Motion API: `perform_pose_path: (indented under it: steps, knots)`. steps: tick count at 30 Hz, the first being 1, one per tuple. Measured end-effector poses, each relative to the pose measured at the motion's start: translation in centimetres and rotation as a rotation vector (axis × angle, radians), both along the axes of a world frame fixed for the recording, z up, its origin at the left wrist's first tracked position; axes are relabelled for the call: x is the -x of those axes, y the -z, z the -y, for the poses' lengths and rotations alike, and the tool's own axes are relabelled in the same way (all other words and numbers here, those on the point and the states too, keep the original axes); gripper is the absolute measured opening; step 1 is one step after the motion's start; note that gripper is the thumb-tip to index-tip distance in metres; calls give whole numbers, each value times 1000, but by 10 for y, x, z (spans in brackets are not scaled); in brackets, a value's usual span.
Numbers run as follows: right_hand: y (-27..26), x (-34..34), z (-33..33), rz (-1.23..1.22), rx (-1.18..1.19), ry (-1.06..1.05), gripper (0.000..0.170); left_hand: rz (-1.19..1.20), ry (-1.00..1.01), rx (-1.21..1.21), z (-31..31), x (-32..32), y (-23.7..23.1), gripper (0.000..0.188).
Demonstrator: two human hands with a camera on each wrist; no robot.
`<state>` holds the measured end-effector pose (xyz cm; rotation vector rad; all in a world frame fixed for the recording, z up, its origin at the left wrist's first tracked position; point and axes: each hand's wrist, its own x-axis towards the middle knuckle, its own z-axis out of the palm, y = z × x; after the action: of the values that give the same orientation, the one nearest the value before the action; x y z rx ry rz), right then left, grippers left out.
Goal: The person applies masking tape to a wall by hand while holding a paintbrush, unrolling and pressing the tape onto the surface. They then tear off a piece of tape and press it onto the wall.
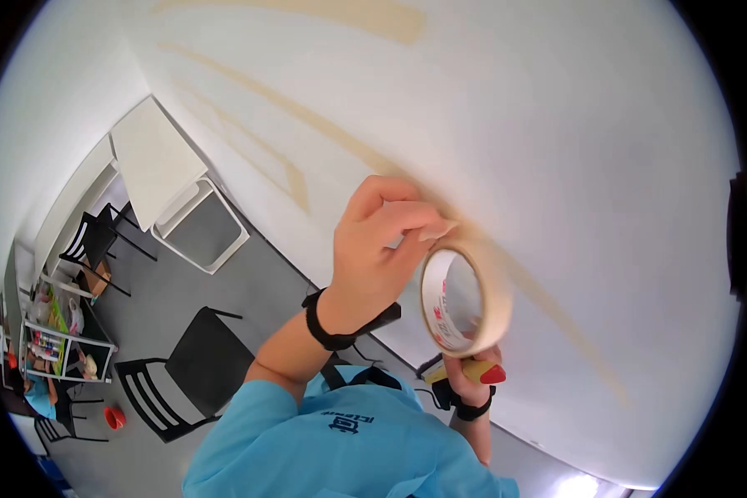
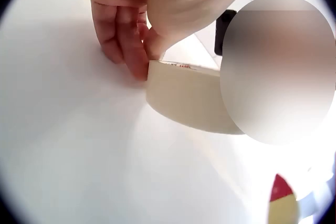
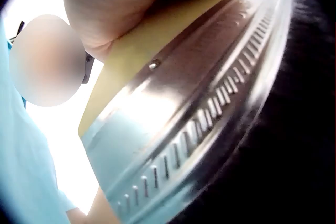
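Note:
In the head view, a roll of cream masking tape (image 1: pixel 496 290) stands out from the white wall (image 1: pixel 573 191). My left hand (image 1: pixel 373 241) is above it, thumb and fingertips pinched at its edge, apparently on a bit of tape. The left wrist view shows these fingers of the left hand (image 2: pixel 136 24) against the end of the roll (image 2: pixel 184 98). My right hand (image 1: pixel 469 378), below the roll, grips a brush with a yellow handle and red tip (image 1: pixel 491 375); fingers show within the ring. The brush's metal band (image 3: pixel 173 103) and dark bristles (image 3: pixel 278 145) fill much of the right wrist view.
Strips of cream tape (image 1: pixel 307 116) run across the wall, one passing behind the left hand. On the grey floor (image 1: pixel 266 282) stand a black chair (image 1: pixel 207 357), a white table (image 1: pixel 158 158) and a shelf cart (image 1: pixel 66 332) with items. Another person (image 1: pixel 40 397) is at the far left.

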<state>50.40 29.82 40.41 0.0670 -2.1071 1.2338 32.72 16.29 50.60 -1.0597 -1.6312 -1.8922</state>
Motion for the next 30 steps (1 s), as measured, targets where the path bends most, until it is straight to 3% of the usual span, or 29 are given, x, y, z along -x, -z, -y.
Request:
perform_pose_path:
  steps: [3, 4, 6, 15, 17, 21, 27, 30]
  knots:
    - [1, 2, 2, -74, -21, 35, 9, -92, 10, 9, 6, -5, -7, 16]
    - [-5, 3, 3, -36, 9, 0, 11, -190, -83, 118, 4, -4, -12, 17]
    - [-5, 1, 3, 56, 73, -34, 14, -156, -80, 65, -3, -7, -9, 17]
    - [7, -2, 0, 4, 72, -29, 19, -185, -85, 41, 10, -9, -2, 20]
    - [-2, -2, 3, -2, 65, -18, 19, -408, -32, -10, 16, -9, 4, 19]
    - [-13, -5, 6, -21, 150, -13, 21, -246, 83, -171, 16, -19, 17, 19]
    - [-28, 6, 21, -109, 213, -92, 44, -112, 380, -100, 22, -23, 40, 25]
    - [-46, 16, 30, 281, 206, -155, 49, -59, 383, -62, 25, -32, 49, 26]
